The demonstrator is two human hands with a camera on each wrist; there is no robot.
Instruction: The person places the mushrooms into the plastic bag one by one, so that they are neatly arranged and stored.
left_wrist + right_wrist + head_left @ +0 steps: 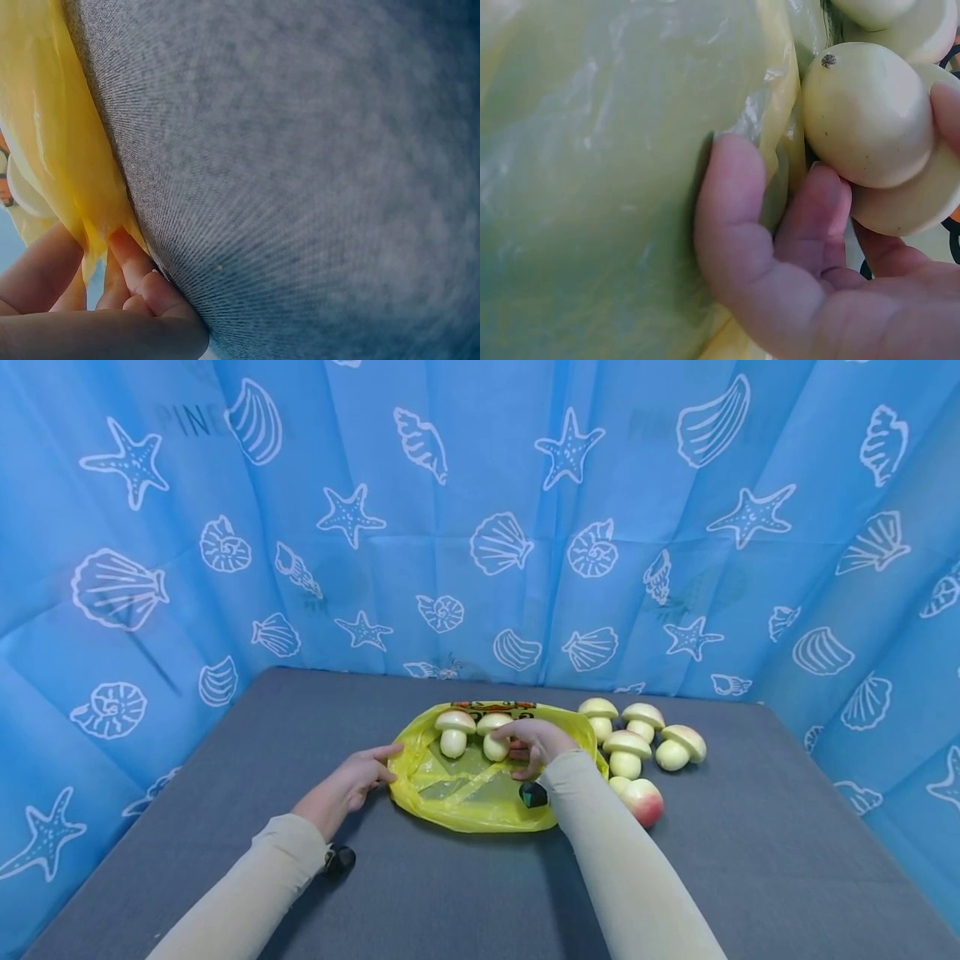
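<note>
A yellow plastic bag (468,823) lies spread on the grey table, its mouth facing me. My left hand (358,779) pinches the bag's left edge; in the left wrist view the yellow film (71,150) bunches between thumb and fingers. Inside the bag stand two pale toy mushrooms with pink-tinged caps. My right hand (536,745) reaches in and holds the right-hand mushroom (494,749) by its side. The right wrist view shows fingers around this mushroom (866,112), stem end toward the camera. Just left of it stands the other mushroom (453,743), untouched.
Several more mushrooms (626,752) cluster on the table right of the bag. One lies on its side with a red cap (647,802) close by the right forearm. A blue shell-print curtain (450,543) rises behind the grey tabletop (750,860).
</note>
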